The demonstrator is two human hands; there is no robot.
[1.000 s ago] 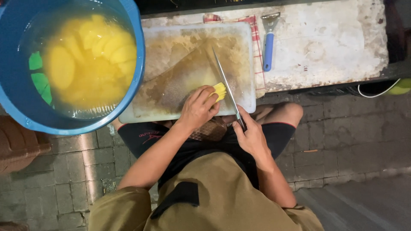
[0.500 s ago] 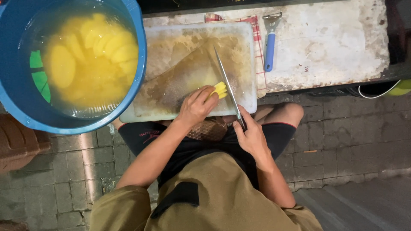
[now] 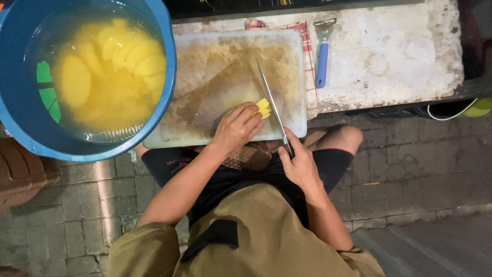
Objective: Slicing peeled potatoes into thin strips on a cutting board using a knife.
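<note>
on the near edge of the board (image 3: 205,51), the left hand (image 3: 237,128) curls its fingers over a yellow piece (image 3: 263,107), steadying it beside the knife (image 3: 270,100) that the right hand (image 3: 300,164) grips by the handle.

Open board (image 3: 205,56) surface w/ room left of knife (image 3: 270,100); blue tub (image 3: 31,128) blocks far left, overlapping board edge. Bare slab (image 3: 400,56) right, past the peeler (image 3: 323,51).
</note>
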